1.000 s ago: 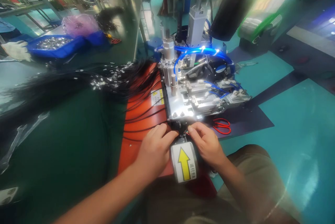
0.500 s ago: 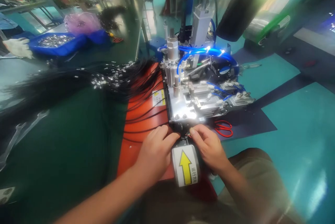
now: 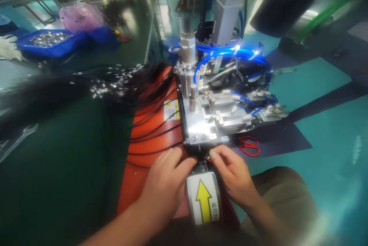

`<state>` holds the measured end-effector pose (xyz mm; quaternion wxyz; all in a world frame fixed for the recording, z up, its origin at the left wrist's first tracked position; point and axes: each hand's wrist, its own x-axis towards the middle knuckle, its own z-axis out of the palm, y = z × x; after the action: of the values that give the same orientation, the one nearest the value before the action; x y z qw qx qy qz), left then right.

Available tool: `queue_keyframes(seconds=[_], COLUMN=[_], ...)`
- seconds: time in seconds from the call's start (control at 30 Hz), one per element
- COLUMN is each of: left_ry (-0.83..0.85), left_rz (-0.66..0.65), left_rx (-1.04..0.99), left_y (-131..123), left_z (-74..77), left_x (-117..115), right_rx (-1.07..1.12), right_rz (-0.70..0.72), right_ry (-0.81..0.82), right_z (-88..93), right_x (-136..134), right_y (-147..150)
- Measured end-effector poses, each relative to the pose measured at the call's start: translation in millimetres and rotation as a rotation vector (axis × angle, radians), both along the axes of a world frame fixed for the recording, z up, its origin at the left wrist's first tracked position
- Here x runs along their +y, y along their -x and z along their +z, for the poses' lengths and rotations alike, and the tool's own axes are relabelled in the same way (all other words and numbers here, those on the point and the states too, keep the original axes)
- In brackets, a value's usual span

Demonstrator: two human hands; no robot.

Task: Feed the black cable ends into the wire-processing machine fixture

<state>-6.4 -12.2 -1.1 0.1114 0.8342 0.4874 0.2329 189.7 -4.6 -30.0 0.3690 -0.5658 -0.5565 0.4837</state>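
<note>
My left hand (image 3: 168,179) is closed, its thumb at the front edge of the metal machine (image 3: 198,121). A black cable (image 3: 139,164) runs into this hand from the left; the fingers hide the grip itself. Thumb and forefinger of my right hand (image 3: 234,173) pinch thin coloured wires (image 3: 208,158), reddish and green, close to the left thumb. Both hands meet at a small black fixture (image 3: 202,166) under the machine's edge. Just below sits a rounded cover (image 3: 193,200) bearing a yellow arrow.
More black cables (image 3: 120,79) lie across the orange base (image 3: 143,150) and green table (image 3: 71,169). Red-handled scissors (image 3: 250,146) lie right of the machine. Blue air hoses (image 3: 227,51) arch over it. Wrenches (image 3: 23,138), a blue tray (image 3: 48,48) of metal parts and a gloved hand (image 3: 10,46) are leftward.
The view has shifted, so the machine and both hands appear slightly lower and nearer. Both hands keep the same hold at the fixture; the wires show a little more at the right fingertips.
</note>
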Motion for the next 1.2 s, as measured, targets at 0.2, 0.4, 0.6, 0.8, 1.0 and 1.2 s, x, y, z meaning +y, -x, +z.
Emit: queue_keyframes(seconds=[0.2, 0.4, 0.6, 0.8, 1.0, 1.2], left_ry=[0.005, -0.009, -0.002, -0.014, -0.012, -0.009], left_rz=[-0.006, -0.015, -0.028, -0.031, -0.024, -0.017], left_rx=[-0.001, 0.040, 0.042, 0.037, 0.033, 0.030], left_y=[-0.1, 1.7, 4.7, 3.9, 3.1, 3.1], left_z=[2.3, 0.7, 0.3, 0.6, 0.2, -0.6], left_x=[1.0, 1.5, 0.5, 1.8, 0.8, 1.6], right_rx=[0.015, -0.006, -0.010, -0.008, -0.019, -0.027], right_rz=[0.003, 0.004, 0.003, 0.012, 0.012, 0.010], right_ry=[0.014, 0.010, 0.012, 0.000, -0.007, -0.011], right_z=[-5.6, -4.5, -5.5, -4.2, -3.8, -3.5], right_x=[-1.5, -1.3, -1.3, -1.2, -1.2, -1.6], right_y=[-1.6, -2.0, -2.1, -2.6, -3.0, -3.0])
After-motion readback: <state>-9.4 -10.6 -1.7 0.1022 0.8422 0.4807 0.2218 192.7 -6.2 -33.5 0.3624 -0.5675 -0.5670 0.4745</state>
